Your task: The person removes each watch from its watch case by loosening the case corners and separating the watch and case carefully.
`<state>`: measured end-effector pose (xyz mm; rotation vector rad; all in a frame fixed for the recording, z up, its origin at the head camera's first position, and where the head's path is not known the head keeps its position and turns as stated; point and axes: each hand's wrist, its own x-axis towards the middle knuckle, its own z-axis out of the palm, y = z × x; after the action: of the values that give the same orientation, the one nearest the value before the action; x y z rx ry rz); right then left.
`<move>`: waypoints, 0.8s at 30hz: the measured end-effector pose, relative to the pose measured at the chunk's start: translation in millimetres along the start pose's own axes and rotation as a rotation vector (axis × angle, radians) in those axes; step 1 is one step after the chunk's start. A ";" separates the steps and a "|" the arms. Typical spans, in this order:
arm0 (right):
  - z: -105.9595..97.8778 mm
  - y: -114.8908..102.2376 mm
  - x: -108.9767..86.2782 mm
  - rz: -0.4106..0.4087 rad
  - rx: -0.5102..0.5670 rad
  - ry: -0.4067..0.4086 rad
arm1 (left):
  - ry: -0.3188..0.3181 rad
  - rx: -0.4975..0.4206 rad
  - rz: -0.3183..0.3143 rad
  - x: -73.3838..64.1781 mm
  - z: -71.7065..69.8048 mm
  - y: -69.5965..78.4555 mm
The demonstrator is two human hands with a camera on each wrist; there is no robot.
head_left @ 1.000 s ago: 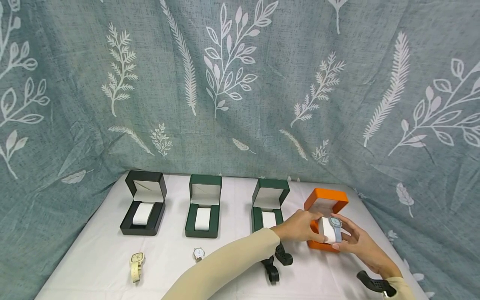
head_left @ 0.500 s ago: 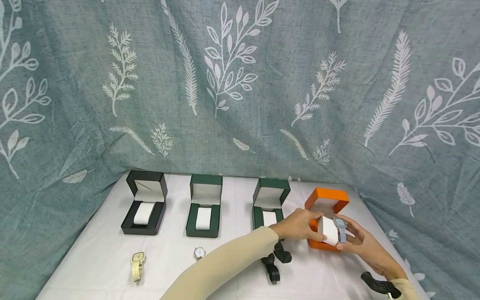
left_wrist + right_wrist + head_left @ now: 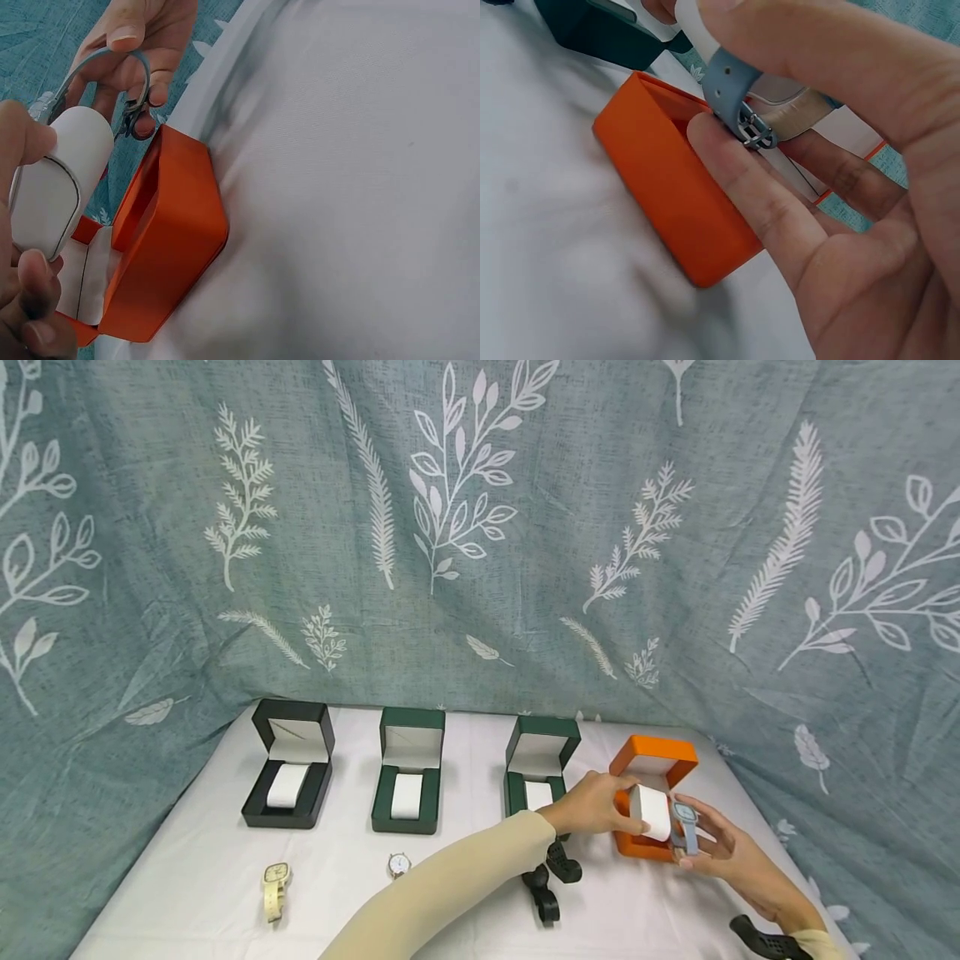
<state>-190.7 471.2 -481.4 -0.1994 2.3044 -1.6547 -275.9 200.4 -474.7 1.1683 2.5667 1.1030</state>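
Observation:
Over the open orange box [image 3: 647, 850], my left hand [image 3: 588, 803] grips a white watch cushion [image 3: 651, 812] by its left end. My right hand [image 3: 738, 862] holds a light blue wristwatch [image 3: 686, 825] at the cushion's right end. In the left wrist view, the watch's strap [image 3: 81, 66] forms a buckled loop beside the cushion [image 3: 86, 146]; I cannot tell whether they touch. The right wrist view shows the strap [image 3: 731, 81] with its metal buckle between my thumb and fingers, above the orange box [image 3: 667, 184].
Left of the orange box stand an open black box [image 3: 253, 814] and two open green boxes [image 3: 381, 814] [image 3: 514, 797], each with a white cushion. A cream watch [image 3: 273, 889], a silver watch [image 3: 399, 865] and a black strap [image 3: 546, 903] lie in front on the white table [image 3: 187, 868].
The blue watch has moved right, from around the cushion to its right end, with my right hand. My left hand and the cushion have shifted slightly left.

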 end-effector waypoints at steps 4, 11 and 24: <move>0.8 1.1 -3.6 0.020 0.003 -0.008 | 0.019 0.009 0.017 0.7 1.3 -1.4; 2.2 4.2 -10.2 0.072 0.026 0.000 | 0.044 0.005 0.022 0.5 2.1 -2.0; 5.9 10.0 -26.0 0.075 0.079 -0.050 | 0.063 -0.002 0.003 2.9 5.1 -6.4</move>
<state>-163.6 476.5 -488.4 -0.1340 2.1783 -1.6799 -279.9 202.5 -482.1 1.1550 2.6109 1.1609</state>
